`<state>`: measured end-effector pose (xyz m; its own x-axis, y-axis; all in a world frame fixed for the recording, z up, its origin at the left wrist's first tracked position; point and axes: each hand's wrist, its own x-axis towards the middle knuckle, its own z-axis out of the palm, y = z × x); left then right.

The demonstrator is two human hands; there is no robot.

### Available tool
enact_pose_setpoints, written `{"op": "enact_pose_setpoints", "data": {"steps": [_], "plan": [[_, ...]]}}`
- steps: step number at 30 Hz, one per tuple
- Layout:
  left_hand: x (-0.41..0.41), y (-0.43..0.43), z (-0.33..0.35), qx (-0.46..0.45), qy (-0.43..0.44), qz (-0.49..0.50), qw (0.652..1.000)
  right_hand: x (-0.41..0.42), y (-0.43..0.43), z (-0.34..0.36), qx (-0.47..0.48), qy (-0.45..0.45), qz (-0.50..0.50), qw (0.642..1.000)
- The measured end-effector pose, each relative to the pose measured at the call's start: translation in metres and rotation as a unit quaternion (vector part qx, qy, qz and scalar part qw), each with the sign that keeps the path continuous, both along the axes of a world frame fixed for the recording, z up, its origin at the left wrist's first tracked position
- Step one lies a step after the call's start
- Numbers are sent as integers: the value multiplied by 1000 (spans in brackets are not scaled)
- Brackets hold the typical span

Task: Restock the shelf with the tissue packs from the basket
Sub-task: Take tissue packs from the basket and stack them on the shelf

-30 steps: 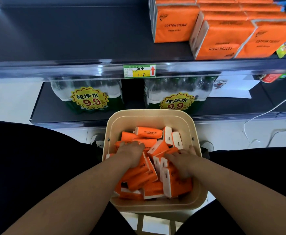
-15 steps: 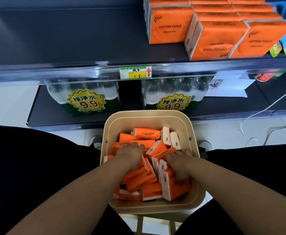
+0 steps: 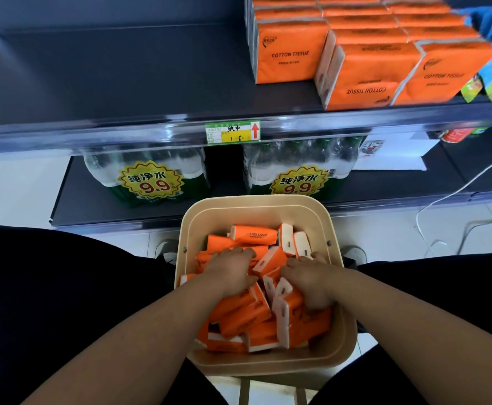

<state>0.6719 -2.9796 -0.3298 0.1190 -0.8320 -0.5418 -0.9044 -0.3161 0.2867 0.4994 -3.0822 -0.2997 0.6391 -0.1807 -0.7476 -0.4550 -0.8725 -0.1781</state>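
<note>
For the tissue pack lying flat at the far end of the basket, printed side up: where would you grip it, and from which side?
Grip the tissue pack across its narrow width, over the long edges, coming from above. It lies flat on top of the pile in the basket, unobstructed, beyond both hands. Probably the left hand reaches it more easily.

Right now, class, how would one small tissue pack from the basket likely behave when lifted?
Probably light and soft: the small tissue pack is slim and film-wrapped. Its glossy wrap may slip. Its neighbours in the basket lie loose, so they may shift.
</note>
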Motion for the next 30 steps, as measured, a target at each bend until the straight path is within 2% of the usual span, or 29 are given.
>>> {"op": "enact_pose_setpoints", "data": {"steps": [6,9,16,24,30], "plan": [[-1,1,-4,-30,202,64,977,10,-11,21,9,-99,-50,994],[0,3,-4,-16,253,77,964,8,-14,24,34,-124,-75,989],[2,6,-10,-44,211,29,976,6,-7,13,38,-152,-65,985],[6,9,-23,2,286,92,954,1,-5,8,59,-165,-133,975],[6,7,-27,-34,241,104,964,0,-5,3,57,-189,-136,971]]}}
